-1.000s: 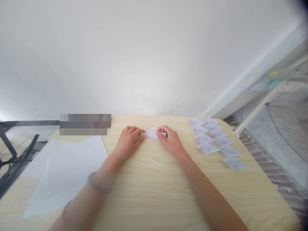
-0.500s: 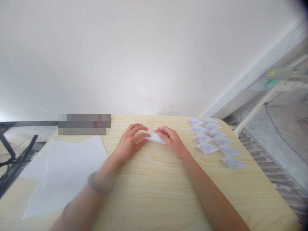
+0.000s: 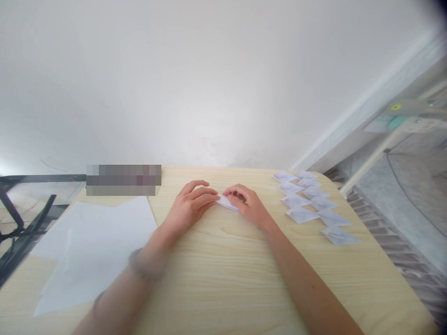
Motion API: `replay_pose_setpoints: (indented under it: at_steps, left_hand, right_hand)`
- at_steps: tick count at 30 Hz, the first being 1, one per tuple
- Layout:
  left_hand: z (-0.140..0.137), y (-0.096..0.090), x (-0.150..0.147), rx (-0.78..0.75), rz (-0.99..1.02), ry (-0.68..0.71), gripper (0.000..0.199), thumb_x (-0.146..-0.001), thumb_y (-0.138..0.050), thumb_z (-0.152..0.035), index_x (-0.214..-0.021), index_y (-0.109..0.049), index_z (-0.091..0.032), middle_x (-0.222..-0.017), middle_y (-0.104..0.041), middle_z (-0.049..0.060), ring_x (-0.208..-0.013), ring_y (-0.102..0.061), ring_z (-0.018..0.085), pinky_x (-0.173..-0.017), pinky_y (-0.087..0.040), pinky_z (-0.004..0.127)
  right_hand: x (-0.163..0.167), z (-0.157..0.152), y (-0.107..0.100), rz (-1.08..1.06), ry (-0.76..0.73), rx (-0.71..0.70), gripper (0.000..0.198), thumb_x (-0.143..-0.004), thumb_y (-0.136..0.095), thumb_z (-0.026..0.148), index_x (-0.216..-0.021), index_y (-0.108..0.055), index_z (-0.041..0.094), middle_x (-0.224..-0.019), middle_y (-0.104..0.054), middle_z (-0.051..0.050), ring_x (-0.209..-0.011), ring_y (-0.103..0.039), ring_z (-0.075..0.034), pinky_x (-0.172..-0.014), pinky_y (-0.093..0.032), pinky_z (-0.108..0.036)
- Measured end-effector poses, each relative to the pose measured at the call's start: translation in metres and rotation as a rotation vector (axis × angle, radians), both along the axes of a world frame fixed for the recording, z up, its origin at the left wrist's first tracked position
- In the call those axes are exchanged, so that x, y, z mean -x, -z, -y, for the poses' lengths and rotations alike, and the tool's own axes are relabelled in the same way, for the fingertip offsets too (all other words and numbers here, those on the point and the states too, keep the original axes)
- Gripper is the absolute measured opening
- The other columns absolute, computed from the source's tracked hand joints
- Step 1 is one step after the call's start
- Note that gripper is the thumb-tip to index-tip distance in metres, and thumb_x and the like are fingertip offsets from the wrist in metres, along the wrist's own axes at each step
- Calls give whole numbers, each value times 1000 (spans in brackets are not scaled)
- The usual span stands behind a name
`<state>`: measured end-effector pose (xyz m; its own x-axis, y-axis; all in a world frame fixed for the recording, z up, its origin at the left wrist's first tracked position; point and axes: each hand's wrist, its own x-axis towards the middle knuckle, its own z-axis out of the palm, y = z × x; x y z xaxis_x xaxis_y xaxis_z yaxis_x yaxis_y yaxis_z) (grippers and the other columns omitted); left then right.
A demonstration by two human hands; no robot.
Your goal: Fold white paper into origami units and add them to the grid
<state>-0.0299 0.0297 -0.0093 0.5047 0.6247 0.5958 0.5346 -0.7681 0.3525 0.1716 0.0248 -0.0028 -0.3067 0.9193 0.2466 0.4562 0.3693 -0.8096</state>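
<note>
Between my two hands, near the middle of the table, is a small piece of folded white paper point(image 3: 227, 203). My left hand point(image 3: 190, 203) pinches its left end with thumb and fingertips, while one finger stays raised. On the other side, my right hand point(image 3: 247, 204) is closed on the right part of the paper, its fingers curled over it. The fingers hide both ends of the piece. Several folded paper pieces point(image 3: 301, 214) with pointed ends lie in two columns to the right of my right hand.
White paper sheets point(image 3: 101, 242) lie on the left of the wooden table point(image 3: 216, 279). Behind them is a blurred-out block point(image 3: 122, 179). A white wall point(image 3: 223, 93) rises at the table's far edge. Dark metal bars point(image 3: 42, 179) stand off to the left.
My left fingertips have closed on the paper's left end, and less of the paper shows. My right fingers have curled in more. The laid-out pieces have stayed put.
</note>
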Motion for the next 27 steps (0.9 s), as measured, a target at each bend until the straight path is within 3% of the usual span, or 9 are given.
replay_pose_setpoints:
  at_steps: [4,11,21,27]
  left_hand:
    - [1,-1,1,-25,-1,-40,19,-80,-54,-21,-97,-62,-25,-94,-66,4,-100,-51,20,-83,-44,38]
    - [2,-5,0,-44,13,-55,18,-79,-56,-20,-95,-63,-24,-91,-66,2,-96,-51,19,-83,-42,36]
    - [1,-3,1,-62,-6,-81,17,-80,-55,-23,-93,-64,-26,-87,-67,2,-95,-52,19,-82,-40,36]
    - [2,-4,1,-81,-22,-100,17,-79,-56,-20,-93,-64,-25,-88,-67,0,-96,-51,20,-84,-39,37]
  right_hand:
    - [2,3,-1,43,6,-216,17,-80,-52,27,-91,-63,24,-94,-60,-4,-92,-53,-17,-83,-41,-33]
    - [7,4,6,163,59,-446,14,-78,-57,27,-88,-66,27,-89,-64,-2,-87,-53,-17,-85,-40,-35]
    - [8,4,4,214,8,-472,15,-80,-55,26,-92,-63,27,-94,-65,-1,-93,-52,-18,-87,-38,-37]
    - [9,4,4,246,13,-498,14,-82,-51,26,-89,-64,26,-87,-67,-1,-87,-54,-18,-84,-38,-35]
